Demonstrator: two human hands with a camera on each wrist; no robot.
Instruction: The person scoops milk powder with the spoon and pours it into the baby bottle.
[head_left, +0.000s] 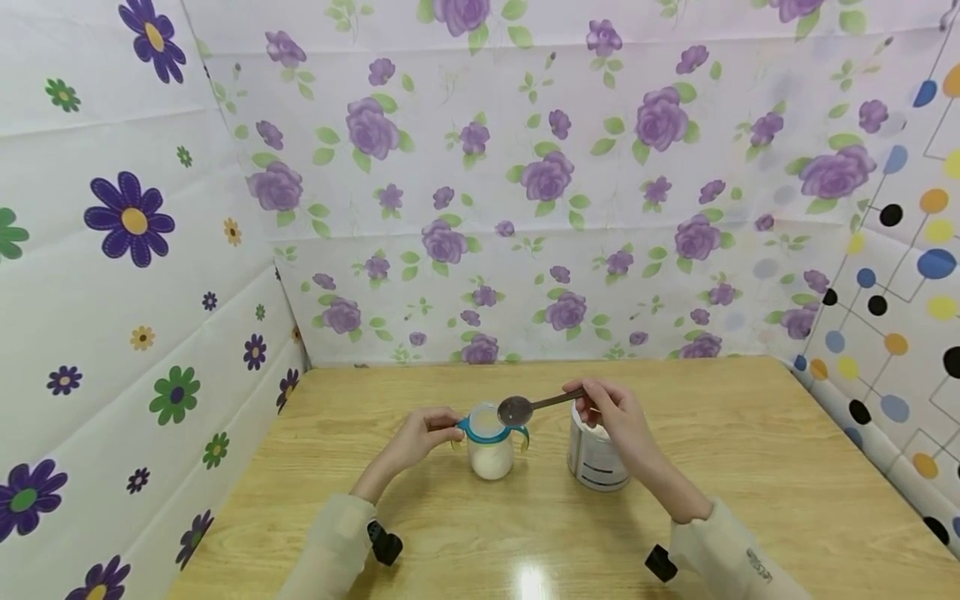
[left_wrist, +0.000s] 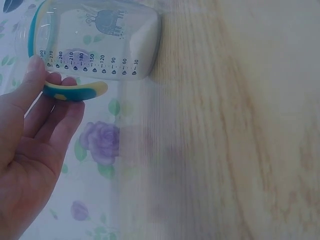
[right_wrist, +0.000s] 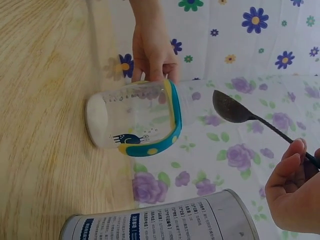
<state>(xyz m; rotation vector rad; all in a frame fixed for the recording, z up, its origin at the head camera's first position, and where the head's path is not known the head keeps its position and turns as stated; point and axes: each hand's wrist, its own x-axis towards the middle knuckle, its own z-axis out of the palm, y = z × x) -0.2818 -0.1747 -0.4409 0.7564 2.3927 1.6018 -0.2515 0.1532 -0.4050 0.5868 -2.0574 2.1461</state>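
Note:
A clear baby bottle point(head_left: 491, 458) with a teal collar and two teal-and-yellow handles stands upright on the table, lidless, with white powder in its bottom. My left hand point(head_left: 426, 435) pinches one handle point(left_wrist: 75, 92) between thumb and fingers. My right hand point(head_left: 611, 412) holds a dark spoon point(head_left: 516, 410) by its handle's end. The spoon's bowl hangs near the bottle's mouth, above it in the right wrist view. Whether the bowl point(right_wrist: 231, 107) holds powder cannot be told. Below my right hand stands a white-and-silver can point(head_left: 596, 462), partly hidden by that hand.
The light wooden table point(head_left: 450, 542) reaches back to a wall covering point(head_left: 480, 208) with purple roses. A flower-printed sheet point(head_left: 172, 333) borders the left side and a dotted sheet point(head_left: 892, 333) the right. Printed text covers the side of the can.

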